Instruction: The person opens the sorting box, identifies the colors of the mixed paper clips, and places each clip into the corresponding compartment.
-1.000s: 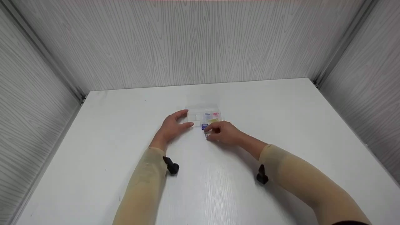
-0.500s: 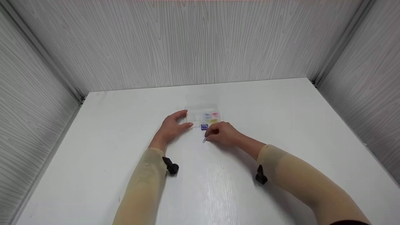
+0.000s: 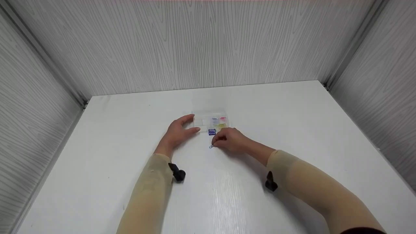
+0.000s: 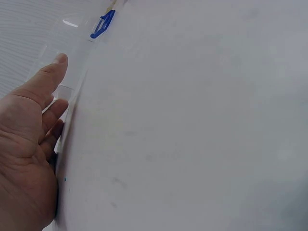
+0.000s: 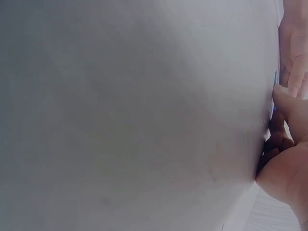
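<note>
A clear plastic box (image 3: 201, 122) with compartments sits on the white table, its see-through lid raised at the back. My left hand (image 3: 179, 130) holds the box's left end, thumb at the front edge and index finger near the back corner. In the left wrist view, the left thumb (image 4: 50, 77) lies along the box. My right hand (image 3: 231, 139) pinches a small paper clip (image 3: 211, 146) just in front of the box. Dark blue clips (image 3: 212, 132) fill a front compartment; pink clips (image 3: 223, 118) and yellow clips (image 3: 222, 125) lie in others. The right hand hides the box's front right corner.
The white table (image 3: 97, 156) runs back to a grey wood-grain panel (image 3: 208, 45). Similar side panels (image 3: 35, 55) rise at left and right. A black wrist mount (image 3: 177, 172) sits on the left sleeve, another mount (image 3: 270, 182) on the right.
My right hand has shifted slightly left and toward me. The paper clip has turned from nearly upright in the view to a slant at the fingertips. The left hand stays on the box.
</note>
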`<control>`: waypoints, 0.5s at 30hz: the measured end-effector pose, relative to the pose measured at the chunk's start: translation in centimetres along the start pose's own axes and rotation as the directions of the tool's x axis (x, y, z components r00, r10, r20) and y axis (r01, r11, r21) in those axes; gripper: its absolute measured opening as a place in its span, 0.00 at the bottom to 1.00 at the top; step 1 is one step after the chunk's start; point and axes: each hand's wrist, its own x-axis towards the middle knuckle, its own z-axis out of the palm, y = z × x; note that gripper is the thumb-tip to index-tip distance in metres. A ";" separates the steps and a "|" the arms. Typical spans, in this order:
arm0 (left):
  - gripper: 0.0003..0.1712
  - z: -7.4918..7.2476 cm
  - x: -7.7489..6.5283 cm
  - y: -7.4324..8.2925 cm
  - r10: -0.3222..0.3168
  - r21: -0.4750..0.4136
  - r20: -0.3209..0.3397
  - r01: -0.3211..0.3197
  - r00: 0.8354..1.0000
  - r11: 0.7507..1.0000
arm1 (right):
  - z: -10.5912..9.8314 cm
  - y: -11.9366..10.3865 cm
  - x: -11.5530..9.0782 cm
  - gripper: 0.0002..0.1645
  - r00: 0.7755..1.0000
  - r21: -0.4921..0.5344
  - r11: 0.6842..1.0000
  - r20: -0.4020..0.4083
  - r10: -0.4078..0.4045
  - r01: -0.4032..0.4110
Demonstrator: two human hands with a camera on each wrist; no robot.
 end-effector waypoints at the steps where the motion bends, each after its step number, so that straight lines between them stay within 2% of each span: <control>1: 0.43 0.0 0.0 0.0 -0.002 0.002 -0.001 0.002 1.000 1.000 | 0.0 0.0 0.0 0.07 1.000 -0.012 1.000 0.004 -0.001 0.001; 15: 0.43 0.1 0.0 0.0 -0.025 0.012 0.001 0.025 1.000 1.000 | -0.1 -0.1 0.4 0.07 0.999 -0.066 0.998 0.053 -0.005 0.008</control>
